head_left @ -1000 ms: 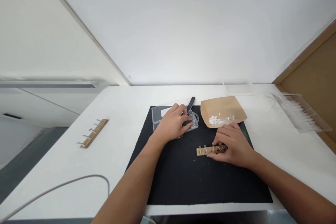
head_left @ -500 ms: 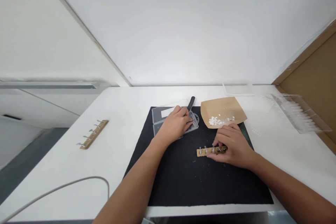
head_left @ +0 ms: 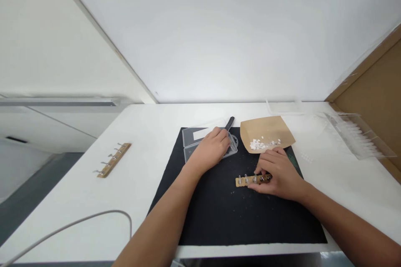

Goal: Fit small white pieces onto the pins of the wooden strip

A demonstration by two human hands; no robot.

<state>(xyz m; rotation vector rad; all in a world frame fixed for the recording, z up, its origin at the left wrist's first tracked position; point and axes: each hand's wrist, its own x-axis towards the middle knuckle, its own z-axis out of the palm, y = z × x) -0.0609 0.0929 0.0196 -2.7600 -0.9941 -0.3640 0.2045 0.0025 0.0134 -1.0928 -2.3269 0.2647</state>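
Note:
My right hand (head_left: 277, 174) grips a short wooden strip (head_left: 250, 182) on the black mat, with thumb and fingers at its two long sides. Small clear upright pieces (head_left: 246, 179) stand in a row along the strip, and darker ones sit at its right end, partly behind my fingers. Over an open clear plastic box (head_left: 228, 153) lies my left hand (head_left: 213, 147), its fingers curled down inside; whatever they pinch is hidden. Just beyond those fingers a black handle (head_left: 230, 123) sticks out, and a white label (head_left: 200, 133) shows on the box's lid.
A brown paper tray (head_left: 266, 127) with small white pieces (head_left: 258, 144) stands behind my right hand. Far left lies a second wooden strip (head_left: 113, 161) with thin metal stems. Clear plastic cases (head_left: 360, 135) are at the right. A grey cable (head_left: 90, 217) curves at front left.
My left hand has turned slightly and its fingers have shifted down inside the box. The right hand keeps its hold on the strip. The whole view has shifted a little.

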